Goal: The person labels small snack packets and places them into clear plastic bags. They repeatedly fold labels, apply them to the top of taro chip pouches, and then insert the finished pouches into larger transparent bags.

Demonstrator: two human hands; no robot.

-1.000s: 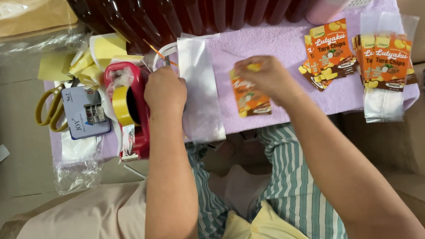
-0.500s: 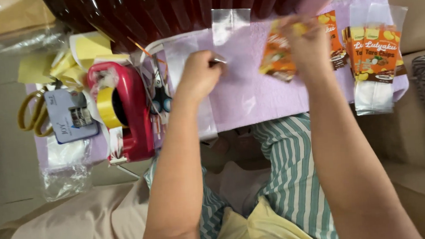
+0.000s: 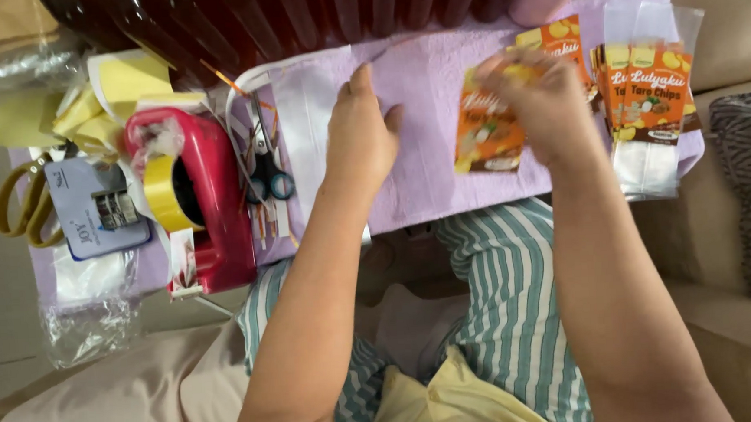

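My right hand (image 3: 535, 97) grips an orange snack packet (image 3: 482, 139) by its top edge, just above the purple cloth (image 3: 431, 190) on the lap table. Palm down, my left hand (image 3: 362, 138) rests on the cloth at the right edge of a pile of clear plastic bags (image 3: 310, 128), thumb spread; nothing shows in its grasp. Further right lies a stack of orange snack packets (image 3: 646, 90) on more clear bags (image 3: 647, 168).
Left of the hands stand a red tape dispenser (image 3: 215, 212) with a yellow tape roll (image 3: 162, 194), small scissors (image 3: 265, 179), a blue-grey box (image 3: 89, 211), yellow-handled scissors (image 3: 23, 202) and yellow papers (image 3: 120, 83). Dark red bottles (image 3: 294, 7) line the far edge.
My left hand has come down from lifting a clear bag and now lies flat on the cloth. My right hand has brought the orange packet lower and to the left.
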